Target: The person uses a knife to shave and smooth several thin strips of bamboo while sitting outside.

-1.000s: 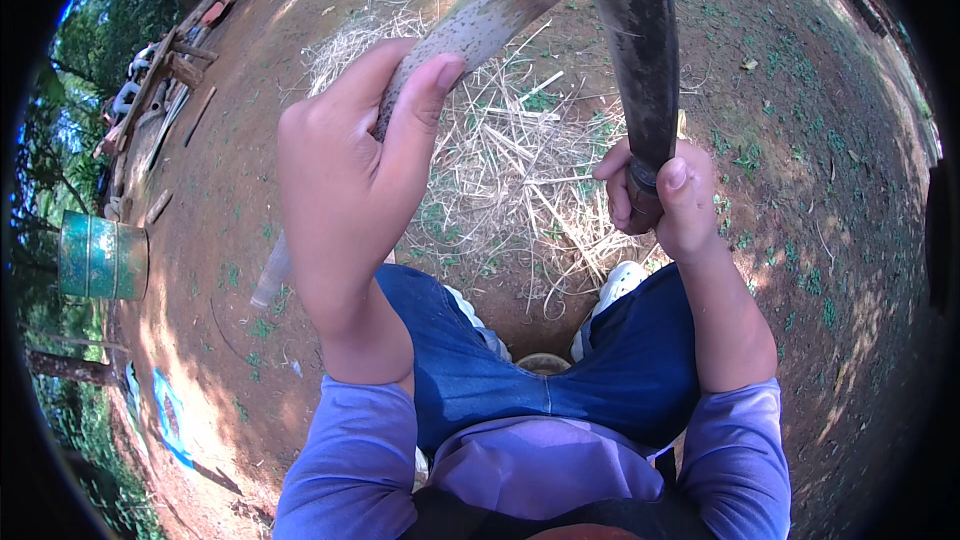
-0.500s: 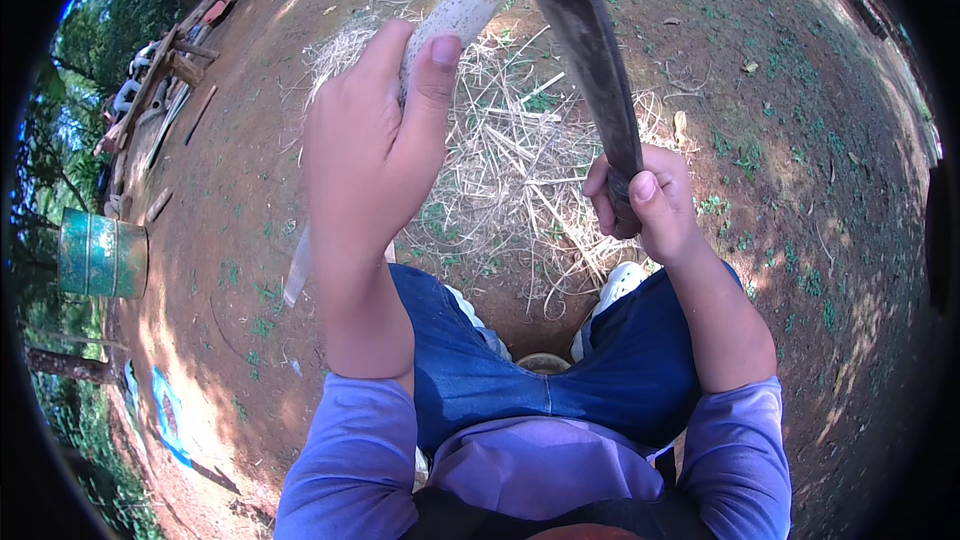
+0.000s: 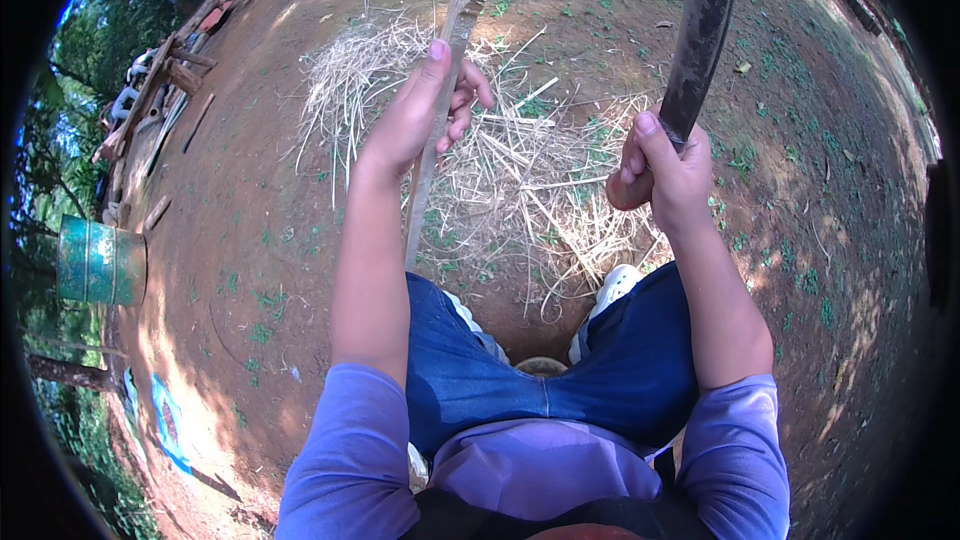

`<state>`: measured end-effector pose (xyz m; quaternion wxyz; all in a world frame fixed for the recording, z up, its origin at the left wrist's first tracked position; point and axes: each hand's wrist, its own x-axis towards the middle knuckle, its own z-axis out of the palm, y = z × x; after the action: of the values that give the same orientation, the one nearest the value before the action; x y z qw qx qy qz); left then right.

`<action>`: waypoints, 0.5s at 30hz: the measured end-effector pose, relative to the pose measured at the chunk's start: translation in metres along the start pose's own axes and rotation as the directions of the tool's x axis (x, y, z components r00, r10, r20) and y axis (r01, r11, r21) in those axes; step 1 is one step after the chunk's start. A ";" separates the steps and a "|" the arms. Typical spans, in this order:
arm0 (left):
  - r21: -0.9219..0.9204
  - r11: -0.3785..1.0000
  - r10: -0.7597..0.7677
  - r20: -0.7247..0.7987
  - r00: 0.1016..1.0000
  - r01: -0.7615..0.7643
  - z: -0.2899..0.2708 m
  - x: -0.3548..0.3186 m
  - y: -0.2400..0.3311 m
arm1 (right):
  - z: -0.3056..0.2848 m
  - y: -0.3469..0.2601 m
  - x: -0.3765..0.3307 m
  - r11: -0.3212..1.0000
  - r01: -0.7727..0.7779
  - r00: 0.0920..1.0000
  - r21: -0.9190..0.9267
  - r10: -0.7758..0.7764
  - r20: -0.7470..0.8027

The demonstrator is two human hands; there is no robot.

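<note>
My left hand (image 3: 402, 128) is closed around a long, pale bamboo strip (image 3: 457, 38), its thumb lying along one face and its fingers curled on the other side. The strip slants from beside my left knee up past the top of the picture, narrow edge showing. In my right hand (image 3: 678, 178) is a machete (image 3: 704, 35), gripped by its wooden handle. Its dark, slightly curved blade points up and away, apart from the strip, and its tip is out of view. Pale shavings (image 3: 500, 165) lie heaped on the ground beyond my feet.
A green metal drum (image 3: 103, 260) stands at the left. Logs and poles (image 3: 185, 70) line the far left edge of the dirt ground. A blue-edged sheet or bag (image 3: 170, 422) lies at the lower left. Small green plants (image 3: 800, 270) dot the soil at right.
The bamboo strip has turned from its broad, speckled face to its narrow edge, and my left hand has turned with it. The machete has swung right, away from the strip.
</note>
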<state>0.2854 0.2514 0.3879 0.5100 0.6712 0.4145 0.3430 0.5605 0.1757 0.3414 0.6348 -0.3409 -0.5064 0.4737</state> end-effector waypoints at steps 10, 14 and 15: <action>0.065 0.995 0.082 -0.224 0.971 -0.069 0.006 0.009 -0.014 | 0.000 0.002 0.000 0.998 -0.032 0.999 -0.051 0.031 -0.011; 0.064 0.958 0.279 -0.442 0.852 -0.280 0.000 0.013 -0.019 | 0.001 0.004 0.000 0.997 -0.061 0.998 -0.055 0.059 -0.030; 0.062 0.940 0.321 -0.505 0.802 -0.337 -0.003 0.013 -0.018 | 0.000 0.005 0.000 0.996 -0.066 0.997 -0.054 0.064 -0.034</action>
<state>0.2843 0.2669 0.3713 0.3258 0.6107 0.4061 0.5967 0.5589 0.1774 0.3375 0.6175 -0.3822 -0.4975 0.4744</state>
